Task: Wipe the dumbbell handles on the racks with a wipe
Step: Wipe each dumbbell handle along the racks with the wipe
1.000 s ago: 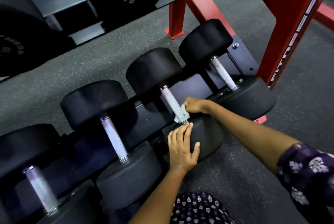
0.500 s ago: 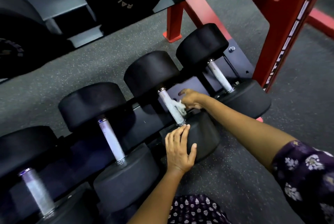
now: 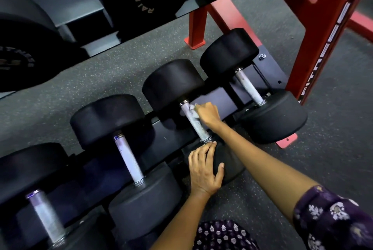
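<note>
Nearest the camera, the left hand (image 3: 204, 171) lies flat, fingers straight, on the near head (image 3: 226, 161) of the third dumbbell, steadying it. Just beyond, the right hand (image 3: 207, 111) pinches the white wipe (image 3: 191, 109) against the knurled handle (image 3: 194, 122). It has slid from the near collar to the far end, so this handle looks nearly done; farther right, the last handle (image 3: 249, 87) waits.

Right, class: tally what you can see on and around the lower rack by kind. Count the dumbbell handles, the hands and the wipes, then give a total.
Dumbbell handles: 4
Hands: 2, left hand, right hand
Wipes: 1, wipe
Total: 7
</note>
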